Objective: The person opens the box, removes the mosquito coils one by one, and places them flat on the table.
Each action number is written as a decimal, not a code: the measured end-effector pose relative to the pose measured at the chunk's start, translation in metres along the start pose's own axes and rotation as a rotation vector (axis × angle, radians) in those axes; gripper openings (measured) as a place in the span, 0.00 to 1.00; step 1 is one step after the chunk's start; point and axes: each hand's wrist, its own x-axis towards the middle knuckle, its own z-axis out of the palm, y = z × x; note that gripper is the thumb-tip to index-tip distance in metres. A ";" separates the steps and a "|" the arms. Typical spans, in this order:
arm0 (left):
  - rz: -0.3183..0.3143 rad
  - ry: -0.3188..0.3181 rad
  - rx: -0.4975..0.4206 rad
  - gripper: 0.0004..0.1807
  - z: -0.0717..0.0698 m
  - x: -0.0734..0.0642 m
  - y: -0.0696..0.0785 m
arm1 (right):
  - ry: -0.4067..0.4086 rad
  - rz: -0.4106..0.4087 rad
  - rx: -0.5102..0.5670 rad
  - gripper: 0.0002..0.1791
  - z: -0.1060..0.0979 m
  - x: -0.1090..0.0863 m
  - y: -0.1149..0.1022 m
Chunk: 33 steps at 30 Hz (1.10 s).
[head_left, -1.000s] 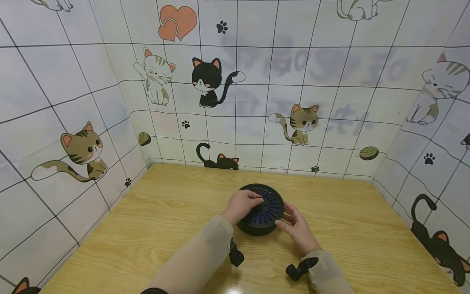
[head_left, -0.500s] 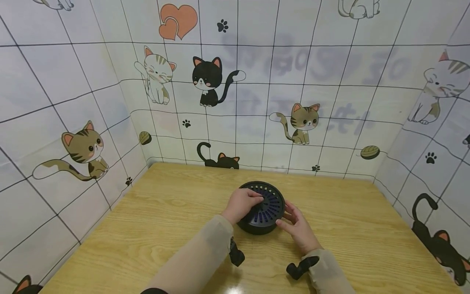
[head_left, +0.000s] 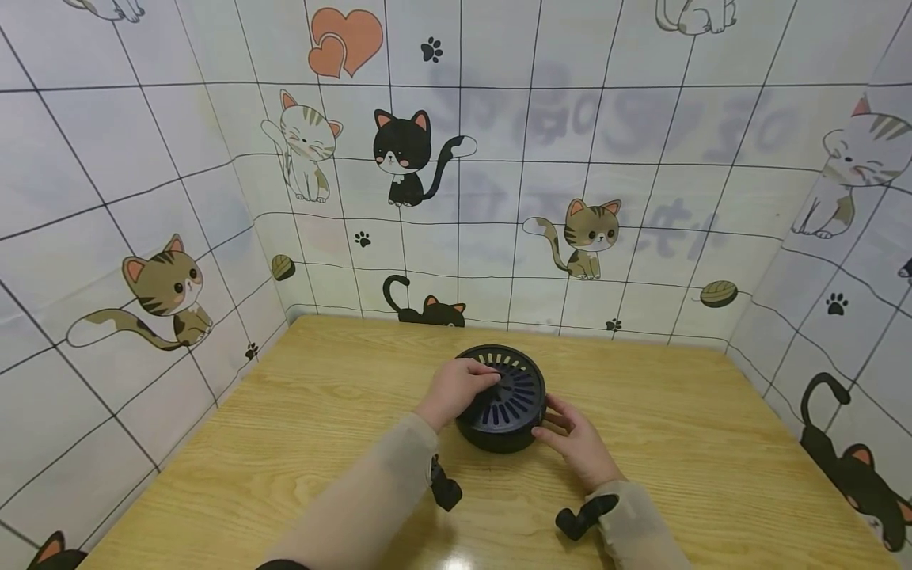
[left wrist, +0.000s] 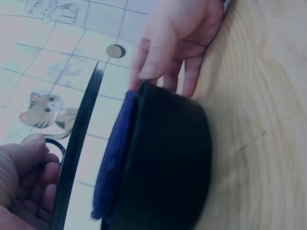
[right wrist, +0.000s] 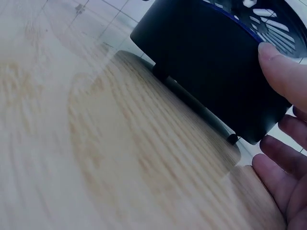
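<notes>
Left hand [head_left: 456, 388]: pinching the ring [left wrist: 59, 143] of the slotted lid [head_left: 511, 402] | Slotted lid: beyond the left fingertips, raised just clear of the black round container [head_left: 502, 442] | Container: beneath lid, on wooden table [head_left: 321, 396] | Right hand [head_left: 580, 443]: gripping container's right side, thumb at rim

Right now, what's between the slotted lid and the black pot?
Between the lid and the pot is an open gap; something blue sticks up past the pot's rim into it, without reaching the lid. The left wrist view shows this.
</notes>
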 end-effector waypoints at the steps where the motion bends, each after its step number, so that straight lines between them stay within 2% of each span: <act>1: 0.000 0.005 -0.005 0.09 -0.005 -0.002 0.000 | 0.001 0.004 -0.009 0.43 0.000 0.001 0.000; 8: 0.018 0.075 0.002 0.10 -0.045 -0.009 -0.010 | -0.006 0.020 -0.015 0.43 0.001 0.001 0.000; 14: -0.054 0.168 0.019 0.12 -0.079 -0.011 -0.034 | -0.015 0.019 0.015 0.42 0.001 -0.001 -0.004; 19: -0.127 0.205 0.024 0.14 -0.101 -0.014 -0.059 | -0.014 0.021 0.009 0.43 0.001 -0.001 -0.003; 23: -0.172 0.217 0.023 0.14 -0.113 -0.015 -0.083 | -0.006 0.030 -0.002 0.43 0.001 -0.001 -0.002; 27: -0.195 0.194 0.040 0.15 -0.120 -0.014 -0.105 | 0.001 0.039 -0.011 0.44 0.001 -0.002 -0.001; 33: -0.211 0.182 0.079 0.15 -0.124 -0.013 -0.125 | -0.010 0.044 0.017 0.43 0.000 -0.002 -0.002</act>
